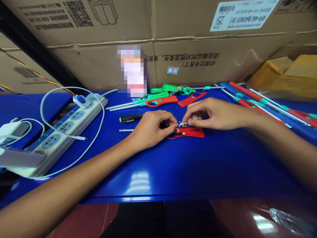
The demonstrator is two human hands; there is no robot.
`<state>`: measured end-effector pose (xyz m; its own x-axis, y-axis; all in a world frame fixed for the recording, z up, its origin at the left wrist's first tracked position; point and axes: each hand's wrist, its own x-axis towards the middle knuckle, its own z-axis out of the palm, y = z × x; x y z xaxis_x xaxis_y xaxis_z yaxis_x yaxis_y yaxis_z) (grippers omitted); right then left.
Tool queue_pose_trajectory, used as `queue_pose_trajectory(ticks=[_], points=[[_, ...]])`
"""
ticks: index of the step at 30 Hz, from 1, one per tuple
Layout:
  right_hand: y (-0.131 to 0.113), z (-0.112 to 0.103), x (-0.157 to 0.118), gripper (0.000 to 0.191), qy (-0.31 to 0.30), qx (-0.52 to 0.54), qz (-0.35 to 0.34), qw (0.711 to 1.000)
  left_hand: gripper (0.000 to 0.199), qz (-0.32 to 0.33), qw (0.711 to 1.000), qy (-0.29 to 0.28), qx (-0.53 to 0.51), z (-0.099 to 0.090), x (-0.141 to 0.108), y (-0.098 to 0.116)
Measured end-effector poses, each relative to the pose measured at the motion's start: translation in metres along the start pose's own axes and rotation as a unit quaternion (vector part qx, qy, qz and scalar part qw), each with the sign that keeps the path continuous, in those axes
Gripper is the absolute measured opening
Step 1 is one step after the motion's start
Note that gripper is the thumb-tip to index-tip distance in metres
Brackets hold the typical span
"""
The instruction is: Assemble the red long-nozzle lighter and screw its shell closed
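My right hand [213, 114] pinches a small clear lighter gas tank [184, 124] with a white fitting at its left end. Thumb and fingertips of my left hand [155, 129] are pressed together right at that fitting; what lies between them is too small to make out. Beneath both hands a red lighter half-shell [196, 132] lies on the blue table, with a small black part and white wire in it. A metal lighter tube [126, 130] sticks out to the left from under my left hand. Beside it is a black and yellow screwdriver [130, 118], its far end hidden.
Green and red long lighters [158, 99] and loose shells lie behind my hands. More lighters [267, 102] are piled at the right. A white power strip [66, 127] with looping cables occupies the left. Cardboard boxes [183, 62] stand along the back, with a blurred phone-like screen [133, 74] before them.
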<state>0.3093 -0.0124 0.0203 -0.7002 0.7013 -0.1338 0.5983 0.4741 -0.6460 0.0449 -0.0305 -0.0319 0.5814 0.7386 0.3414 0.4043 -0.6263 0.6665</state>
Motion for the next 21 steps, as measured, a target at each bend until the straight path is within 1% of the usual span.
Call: queue_pose_trajectory(ticks=[10,21], points=[[0.0008,0.0018,0.0013,0.037,-0.001,-0.01,0.001,1.0,0.011,0.003,1.0,-0.005,0.004,-0.0002,0.0006,0.0003],[0.0023,0.0016,0.0006,0.033,0.003,-0.01,-0.001,1.0,0.01,-0.004,1.0,0.004,0.004,-0.0002,0.0001,0.0004]])
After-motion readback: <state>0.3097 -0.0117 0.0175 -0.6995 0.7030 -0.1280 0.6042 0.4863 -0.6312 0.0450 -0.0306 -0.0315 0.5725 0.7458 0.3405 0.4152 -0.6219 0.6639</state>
